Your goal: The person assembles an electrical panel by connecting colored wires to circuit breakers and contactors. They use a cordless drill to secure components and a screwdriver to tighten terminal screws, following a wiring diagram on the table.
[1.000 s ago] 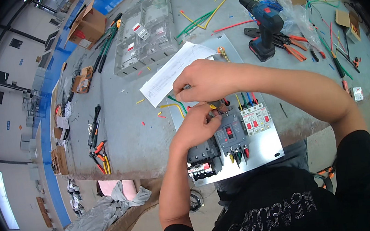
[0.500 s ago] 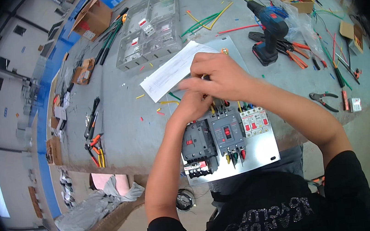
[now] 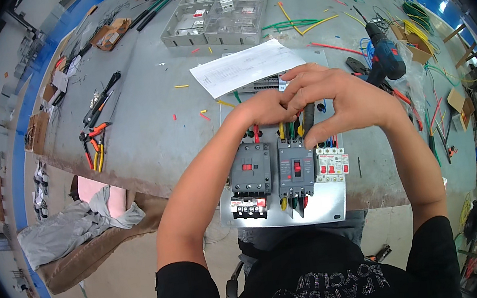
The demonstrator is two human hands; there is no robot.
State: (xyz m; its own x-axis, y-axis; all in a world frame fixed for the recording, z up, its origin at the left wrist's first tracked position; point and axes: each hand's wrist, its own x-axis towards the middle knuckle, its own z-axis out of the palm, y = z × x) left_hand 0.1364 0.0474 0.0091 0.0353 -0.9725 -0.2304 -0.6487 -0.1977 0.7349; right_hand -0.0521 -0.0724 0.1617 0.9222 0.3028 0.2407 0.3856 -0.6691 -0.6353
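A metal mounting plate [image 3: 317,211] carries a grey contactor [image 3: 251,168], a grey moulded-case circuit breaker [image 3: 296,170] and small white breakers with red levers [image 3: 332,164]. My left hand [image 3: 265,110] is closed above the breakers, over the coloured wires [image 3: 282,130]; what its fingertips pinch is hidden. My right hand [image 3: 346,97] arches over a dark-handled screwdriver [image 3: 308,119] at the breaker's top terminals. Its thumb lies beside the handle and its fingers curl over the upper end, meeting the left hand. The screwdriver's tip cannot be made out.
A printed sheet [image 3: 246,66] lies beyond my hands, partly over a grey terminal strip [image 3: 266,83]. Behind it stands a clear plastic enclosure [image 3: 216,17]. A cordless drill [image 3: 384,50] is at the right, pliers [image 3: 95,144] at the left, and wire offcuts [image 3: 297,24] are scattered about.
My view has shifted, so the bench appears moved. The right hand now reaches round from the right, its thumb spread lower, and the dark handle shows more plainly. The left hand stays by the wires.
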